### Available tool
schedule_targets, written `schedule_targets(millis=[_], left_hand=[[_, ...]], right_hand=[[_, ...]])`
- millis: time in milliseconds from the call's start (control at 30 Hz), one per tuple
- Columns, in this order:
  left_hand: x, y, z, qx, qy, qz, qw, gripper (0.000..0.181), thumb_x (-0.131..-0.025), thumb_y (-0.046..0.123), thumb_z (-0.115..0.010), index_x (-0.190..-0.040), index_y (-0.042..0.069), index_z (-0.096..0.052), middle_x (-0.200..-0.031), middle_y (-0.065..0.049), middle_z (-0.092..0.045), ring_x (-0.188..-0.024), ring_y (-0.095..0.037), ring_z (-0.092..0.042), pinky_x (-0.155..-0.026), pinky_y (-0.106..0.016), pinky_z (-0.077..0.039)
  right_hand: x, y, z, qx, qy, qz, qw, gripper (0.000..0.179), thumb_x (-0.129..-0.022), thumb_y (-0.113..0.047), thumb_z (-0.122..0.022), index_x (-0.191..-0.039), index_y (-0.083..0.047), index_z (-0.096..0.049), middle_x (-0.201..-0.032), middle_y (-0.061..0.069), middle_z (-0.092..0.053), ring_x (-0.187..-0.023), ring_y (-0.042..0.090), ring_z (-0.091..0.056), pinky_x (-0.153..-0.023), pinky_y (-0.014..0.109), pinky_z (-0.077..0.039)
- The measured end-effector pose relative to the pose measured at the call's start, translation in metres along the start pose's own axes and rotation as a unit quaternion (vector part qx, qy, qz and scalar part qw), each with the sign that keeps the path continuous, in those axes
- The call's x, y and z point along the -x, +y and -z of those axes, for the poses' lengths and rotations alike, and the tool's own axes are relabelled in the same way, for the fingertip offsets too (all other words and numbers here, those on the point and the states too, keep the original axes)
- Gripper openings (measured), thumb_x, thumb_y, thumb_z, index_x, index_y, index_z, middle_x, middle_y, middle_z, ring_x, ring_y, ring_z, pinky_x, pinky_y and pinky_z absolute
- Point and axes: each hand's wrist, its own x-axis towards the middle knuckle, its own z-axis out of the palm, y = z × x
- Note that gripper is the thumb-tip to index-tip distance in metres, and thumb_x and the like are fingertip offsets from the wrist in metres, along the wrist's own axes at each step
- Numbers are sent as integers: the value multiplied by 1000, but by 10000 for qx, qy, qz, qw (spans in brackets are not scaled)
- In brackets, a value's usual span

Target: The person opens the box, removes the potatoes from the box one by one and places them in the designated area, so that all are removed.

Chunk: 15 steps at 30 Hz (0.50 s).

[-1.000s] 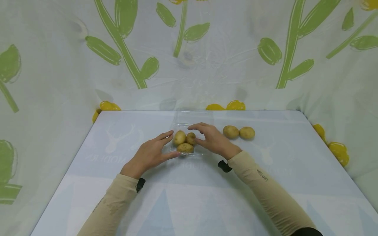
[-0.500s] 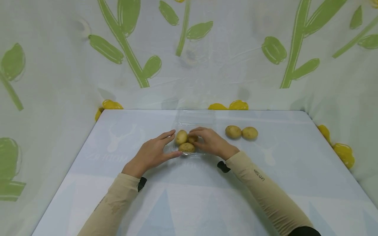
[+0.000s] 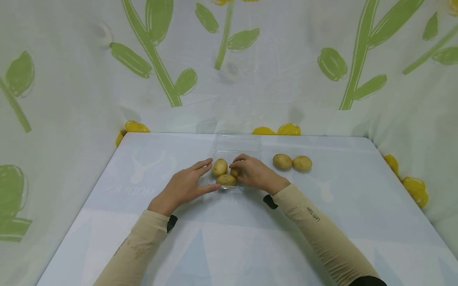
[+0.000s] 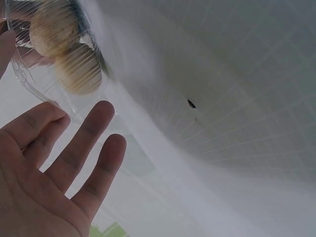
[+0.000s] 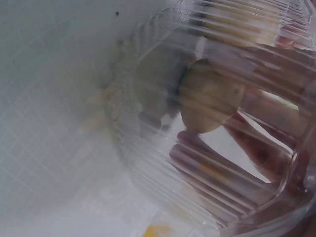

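Note:
A clear plastic clamshell box (image 3: 237, 141) lies near the table's far edge, its lid folded back. Inside it are three potatoes: one at the left (image 3: 220, 167), one at the front (image 3: 226, 180), and one at the right that my right hand (image 3: 257, 173) pinches between thumb and fingers. That pinched potato (image 5: 210, 96) shows through the ribbed box wall in the right wrist view. My left hand (image 3: 183, 185) frames the box's left front corner, fingers extended along its left side and thumb at the front rim. Its spread fingers (image 4: 81, 148) are beside the box in the left wrist view.
Two more potatoes (image 3: 282, 161) lie side by side on the white table (image 3: 229, 238), right of the box. Behind the table hangs a pale curtain (image 3: 279, 79) with a green plant print.
My right hand has come down and its fingers have closed on the right potato. That potato has shifted slightly right, away from the left one. My left hand stays at the box.

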Motion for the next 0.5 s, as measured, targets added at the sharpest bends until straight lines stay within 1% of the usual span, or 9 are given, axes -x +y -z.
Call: schedule_targets(millis=[100,300,500], left_hand=[[0,0,-1,-4,-30,45,10000,84,-89,65,-67,-148,7,-53,-158,4,-43,-135,-26,-53,-97,-48,-52],[1,0,-1,-27,-75,39,10000,83,-89,64,-67,-148,7,-53,-159,3,-41,-135,-26,-52,-98,-49,-52],[-1,0,-1,-11,-52,0,10000,83,-89,63,-68,-148,6,-53,-159,3,-42,-136,-26,-51,-99,-49,-51]], right_hand=[[0,2,-1,-20,-50,-34,10000,40,-89,-4,-77,-127,-3,-69,-129,13,-60,-116,29,-61,-101,39,-50],[4,5,-4,-130,26,29,9999,44,-86,-5,-82,-128,-2,-68,-131,13,-61,-119,29,-61,-102,40,-50],[6,3,-1,-205,21,-112,9997,40,-86,-6,-82,-124,-4,-70,-130,11,-62,-118,28,-61,-102,40,-50]])
